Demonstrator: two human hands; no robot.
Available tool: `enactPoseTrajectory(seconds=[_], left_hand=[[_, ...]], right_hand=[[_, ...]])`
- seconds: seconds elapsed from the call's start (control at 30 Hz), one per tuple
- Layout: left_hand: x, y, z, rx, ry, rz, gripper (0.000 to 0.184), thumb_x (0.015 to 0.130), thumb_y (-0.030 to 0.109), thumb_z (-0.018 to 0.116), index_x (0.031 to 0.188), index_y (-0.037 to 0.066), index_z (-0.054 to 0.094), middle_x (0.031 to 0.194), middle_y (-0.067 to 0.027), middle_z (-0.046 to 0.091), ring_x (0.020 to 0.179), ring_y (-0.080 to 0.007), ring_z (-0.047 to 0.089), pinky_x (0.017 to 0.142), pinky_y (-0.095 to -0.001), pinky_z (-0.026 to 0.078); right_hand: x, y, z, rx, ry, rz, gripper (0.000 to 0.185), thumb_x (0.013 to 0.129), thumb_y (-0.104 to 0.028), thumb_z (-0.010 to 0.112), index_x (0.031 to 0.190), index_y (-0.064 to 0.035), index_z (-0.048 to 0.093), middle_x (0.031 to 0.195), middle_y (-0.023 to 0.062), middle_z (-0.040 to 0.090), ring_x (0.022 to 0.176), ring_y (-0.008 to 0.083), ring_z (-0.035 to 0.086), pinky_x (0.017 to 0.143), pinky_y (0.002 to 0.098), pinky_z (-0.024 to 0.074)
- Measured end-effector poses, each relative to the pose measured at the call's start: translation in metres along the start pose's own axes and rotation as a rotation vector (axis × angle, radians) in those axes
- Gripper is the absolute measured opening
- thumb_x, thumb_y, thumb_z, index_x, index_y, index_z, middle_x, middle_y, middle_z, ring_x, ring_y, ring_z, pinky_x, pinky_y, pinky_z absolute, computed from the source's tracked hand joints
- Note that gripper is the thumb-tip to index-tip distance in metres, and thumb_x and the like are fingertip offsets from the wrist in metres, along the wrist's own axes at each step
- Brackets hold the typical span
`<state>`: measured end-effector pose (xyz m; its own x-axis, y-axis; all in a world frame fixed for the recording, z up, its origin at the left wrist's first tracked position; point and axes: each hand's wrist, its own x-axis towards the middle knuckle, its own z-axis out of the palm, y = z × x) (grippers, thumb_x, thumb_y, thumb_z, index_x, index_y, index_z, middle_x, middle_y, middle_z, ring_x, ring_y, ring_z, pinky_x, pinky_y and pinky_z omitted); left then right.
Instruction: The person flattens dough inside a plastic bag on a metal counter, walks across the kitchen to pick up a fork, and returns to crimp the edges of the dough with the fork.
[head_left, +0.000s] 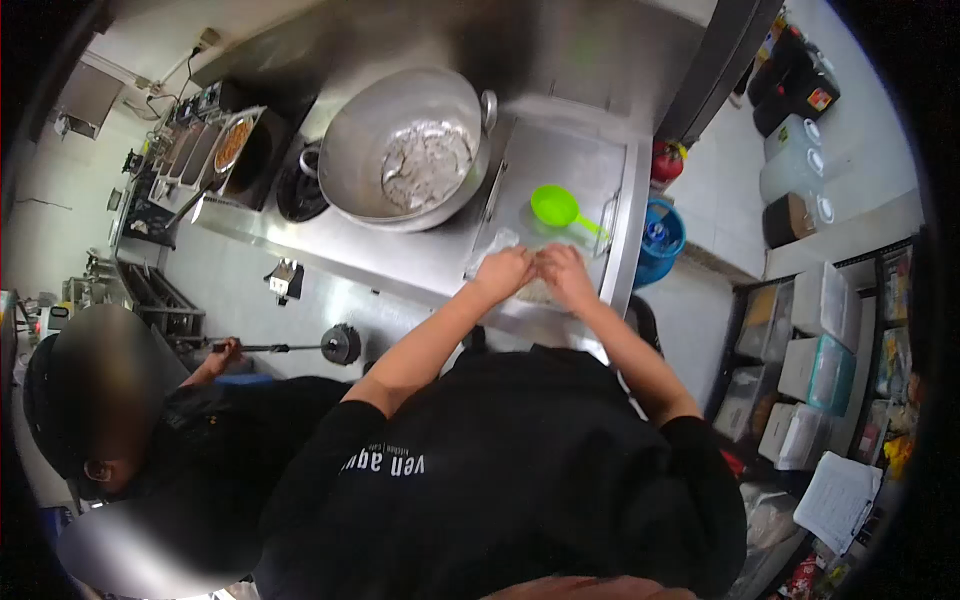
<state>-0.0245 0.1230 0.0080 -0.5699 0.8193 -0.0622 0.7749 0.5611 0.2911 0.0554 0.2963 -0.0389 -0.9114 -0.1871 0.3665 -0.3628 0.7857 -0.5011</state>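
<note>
Both my hands meet above the front of a steel tray (570, 150) on the counter. My left hand (507, 270) has its fingers closed on the top of a clear plastic bag (535, 292). Right beside it, my right hand (563, 274) pinches at the same bag top. Part of the bag hangs below my hands, its contents hard to make out. Crumpled clear plastic (503, 240) shows just behind my left hand. A bright green ladle (555, 205) lies on the tray behind my hands, its handle pointing right.
A large metal pot (345, 150) stands left of the tray, with whitish contents. Another person (230, 420) at the left holds a long-handled tool (341, 344). A blue gas cylinder (660, 240) and a red extinguisher (667, 163) stand right of the counter. Storage boxes (815, 370) fill the right side.
</note>
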Motion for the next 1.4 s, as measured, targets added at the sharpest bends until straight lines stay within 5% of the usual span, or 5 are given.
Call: enactPoseTrajectory(seconds=[0.2, 0.43, 0.7, 1.23, 1.4], left_hand=[[-0.02, 0.017, -0.013, -0.24, 0.377, -0.167, 0.021, 0.082, 0.021, 0.067, 0.097, 0.007, 0.06, 0.106, -0.0093, 0.053, 0.084, -0.0325, 0.062, 0.068, -0.0429, 0.053], [-0.031, 0.034, 0.009, -0.369, 0.381, -0.04, 0.015, 0.082, 0.016, 0.066, 0.093, 0.006, 0.064, 0.092, -0.0108, 0.059, 0.072, -0.0311, 0.062, 0.064, -0.0406, 0.052], [-0.018, 0.028, 0.02, -0.438, 0.422, -0.228, 0.01, 0.079, 0.012, 0.067, 0.081, 0.002, 0.066, 0.08, -0.0163, 0.063, 0.07, -0.0316, 0.063, 0.064, -0.04, 0.051], [-0.007, 0.023, 0.033, -0.351, 0.432, -0.249, 0.014, 0.077, 0.013, 0.067, 0.084, 0.001, 0.062, 0.084, -0.0169, 0.061, 0.076, -0.0331, 0.063, 0.066, -0.0418, 0.052], [-0.014, 0.025, 0.017, -0.366, 0.37, -0.121, 0.019, 0.08, 0.012, 0.064, 0.096, 0.005, 0.061, 0.105, -0.0126, 0.058, 0.077, -0.0336, 0.063, 0.068, -0.0432, 0.053]], right_hand=[[0.002, 0.0, 0.003, 0.074, 0.081, 0.067, 0.009, 0.077, -0.015, 0.066, 0.081, -0.0078, 0.069, 0.11, 0.0033, 0.06, 0.114, 0.024, 0.049, 0.101, 0.0462, 0.0338], [0.004, -0.006, 0.001, 0.048, 0.115, 0.092, 0.008, 0.072, -0.013, 0.069, 0.079, -0.0082, 0.067, 0.106, 0.0018, 0.06, 0.111, 0.0233, 0.05, 0.098, 0.0431, 0.0357], [0.002, -0.004, 0.007, 0.075, 0.164, 0.101, 0.008, 0.07, -0.01, 0.069, 0.078, -0.0074, 0.068, 0.105, 0.0021, 0.061, 0.11, 0.0256, 0.051, 0.097, 0.043, 0.0368], [-0.001, -0.001, 0.009, 0.063, 0.187, 0.069, 0.012, 0.071, -0.01, 0.067, 0.083, -0.0092, 0.071, 0.101, 0.0002, 0.064, 0.11, 0.0257, 0.052, 0.096, 0.0439, 0.0388], [-0.003, -0.001, 0.006, 0.074, 0.162, 0.064, 0.015, 0.072, -0.01, 0.066, 0.086, -0.0094, 0.071, 0.101, 0.0012, 0.063, 0.11, 0.0261, 0.052, 0.096, 0.044, 0.0388]])
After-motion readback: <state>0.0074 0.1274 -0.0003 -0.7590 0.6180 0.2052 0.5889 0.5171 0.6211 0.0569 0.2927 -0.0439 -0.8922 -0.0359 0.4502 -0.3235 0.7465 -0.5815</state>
